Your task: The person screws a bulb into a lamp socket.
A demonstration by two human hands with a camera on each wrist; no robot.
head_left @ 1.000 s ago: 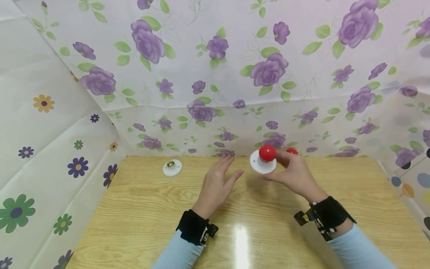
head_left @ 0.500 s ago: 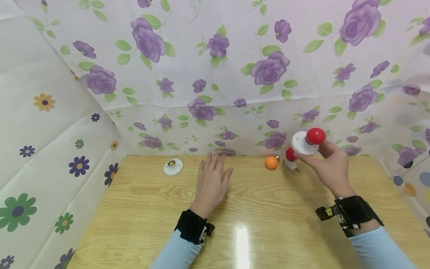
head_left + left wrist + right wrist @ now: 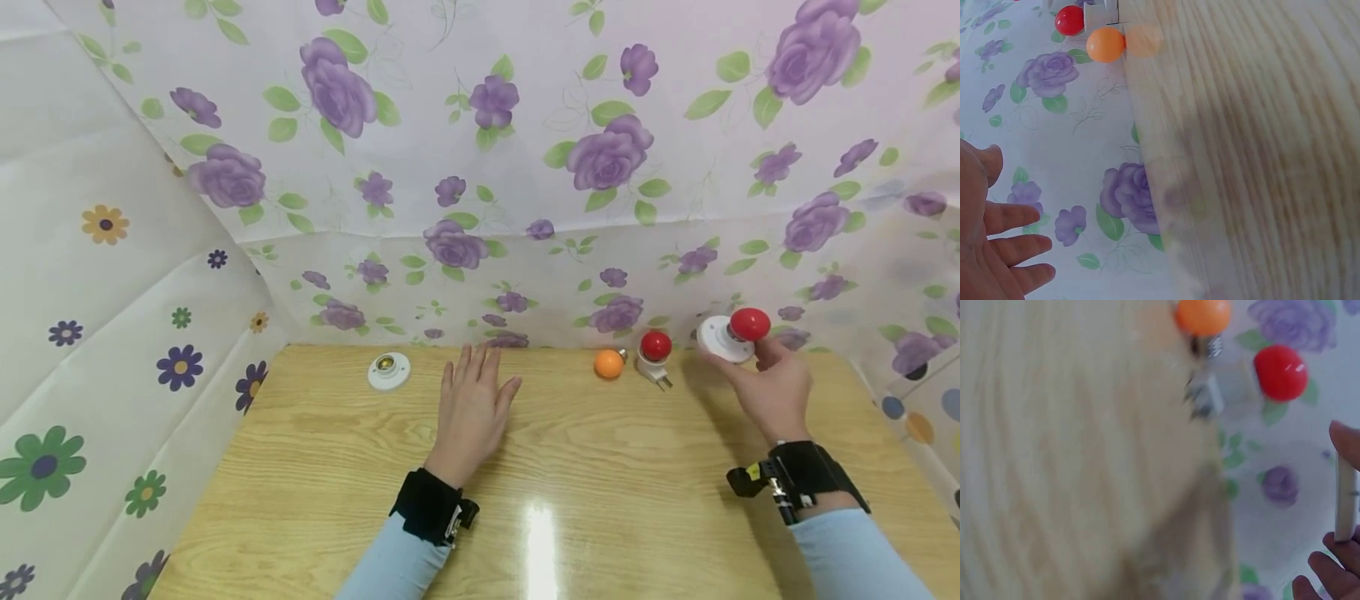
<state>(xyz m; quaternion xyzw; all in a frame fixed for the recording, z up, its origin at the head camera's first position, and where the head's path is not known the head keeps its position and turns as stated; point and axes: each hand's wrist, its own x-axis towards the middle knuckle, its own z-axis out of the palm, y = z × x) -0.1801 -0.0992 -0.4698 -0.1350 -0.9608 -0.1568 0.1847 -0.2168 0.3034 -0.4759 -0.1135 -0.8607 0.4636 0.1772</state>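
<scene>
My right hand [image 3: 776, 392] grips the edge of a round white lamp holder [image 3: 716, 337] with a red bulb [image 3: 750, 323] fitted in it, over the back right of the table. In the right wrist view the holder's white base [image 3: 1345, 500] shows edge-on between thumb and fingers, its bulb out of frame. My left hand [image 3: 471, 412] lies palm down with straight fingers near the table's back edge, holding nothing. To the left of the right hand stands a white plug-in socket [image 3: 652, 367] bearing another red bulb [image 3: 656, 345]. Beside that lies an orange bulb [image 3: 608, 364].
A second round white lamp holder [image 3: 389, 372], without a bulb, sits at the back left of the wooden table [image 3: 337, 483]. A flowered sheet [image 3: 510, 183] rises behind the table's back edge, and another hangs on the left.
My right hand has carried the lamp holder with its red bulb rightward, past the plug-in socket, uncovering the orange bulb. My left hand has turned palm down and shifted slightly left.
</scene>
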